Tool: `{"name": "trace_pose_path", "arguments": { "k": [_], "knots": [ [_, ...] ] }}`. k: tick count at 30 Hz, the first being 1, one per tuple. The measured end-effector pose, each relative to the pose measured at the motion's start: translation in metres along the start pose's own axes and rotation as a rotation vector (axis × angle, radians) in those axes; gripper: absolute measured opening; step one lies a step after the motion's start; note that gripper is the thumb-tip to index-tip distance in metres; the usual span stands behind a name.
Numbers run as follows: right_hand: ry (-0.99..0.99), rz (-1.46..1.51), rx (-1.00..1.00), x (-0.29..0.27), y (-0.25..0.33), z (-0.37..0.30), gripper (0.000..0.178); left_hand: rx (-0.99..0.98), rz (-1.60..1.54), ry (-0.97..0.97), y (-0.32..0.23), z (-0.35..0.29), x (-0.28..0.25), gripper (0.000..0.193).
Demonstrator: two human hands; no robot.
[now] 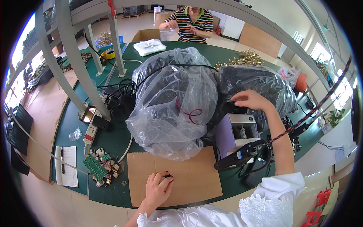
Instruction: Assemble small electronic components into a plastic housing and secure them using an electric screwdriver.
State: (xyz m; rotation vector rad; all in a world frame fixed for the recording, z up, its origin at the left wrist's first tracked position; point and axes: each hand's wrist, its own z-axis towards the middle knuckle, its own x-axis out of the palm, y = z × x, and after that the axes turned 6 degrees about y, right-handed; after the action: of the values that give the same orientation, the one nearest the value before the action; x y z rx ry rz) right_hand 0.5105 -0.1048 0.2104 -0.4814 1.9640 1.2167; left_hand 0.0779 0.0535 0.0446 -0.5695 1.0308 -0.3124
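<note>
My left hand (158, 189) rests on a brown cardboard sheet (200, 178) at the near edge of the table. Its thumb and fingers are closed on a small black piece (167, 175), mostly hidden by the fingertips. Farther right, my right hand (250, 100) reaches over a purple and white machine (225, 137). Its fingertips are pinched beside a plastic-wrapped black bundle (245, 79); a small dark thing shows at them, too small to name. A large clear plastic bag (170, 109) with dark contents bulges behind the cardboard.
A black corded hand tool (236, 158) leans by the machine. Left are a power strip (90, 132), green circuit boards (94, 167) with loose parts, and a notepad (69, 176) with pen. Grey frame posts (81, 72) rise there. Another person (193, 24) works across the table.
</note>
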Motion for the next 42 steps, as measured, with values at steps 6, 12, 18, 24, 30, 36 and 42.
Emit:
{"name": "trace_pose_path", "arguments": {
  "k": [6,12,18,24,30,36,42],
  "knots": [
    [0.382,-0.411,0.011,0.028,-0.046,0.085,0.038,0.111,-0.059,0.06,0.003,0.051,0.016,0.016],
    [0.559,-0.626,0.396,0.056,-0.001,0.102,0.049,0.137,-0.116,-0.028,0.022,0.05,0.03,0.017],
    [0.524,-0.968,0.205,0.066,-0.016,0.103,0.053,0.069,-0.158,-0.013,0.026,0.055,0.031,0.018],
    [0.121,-0.681,0.12,0.037,-0.028,0.072,0.036,0.07,-0.194,-0.012,0.024,0.055,0.03,0.017],
    [-0.566,-0.03,0.097,0.019,0.014,-0.038,0.047,0.012,-0.23,-0.085,0.031,0.044,0.02,0.017],
    [-1.268,0.511,-0.196,0.082,0.033,-0.257,0.06,-0.04,-0.515,-0.031,0.021,0.053,0.009,0.012],
    [-0.392,0.305,0.186,0.22,0.136,-0.21,0.041,-0.046,-0.65,-0.117,-0.002,0.04,-0.027,0.011]
  ]
}}
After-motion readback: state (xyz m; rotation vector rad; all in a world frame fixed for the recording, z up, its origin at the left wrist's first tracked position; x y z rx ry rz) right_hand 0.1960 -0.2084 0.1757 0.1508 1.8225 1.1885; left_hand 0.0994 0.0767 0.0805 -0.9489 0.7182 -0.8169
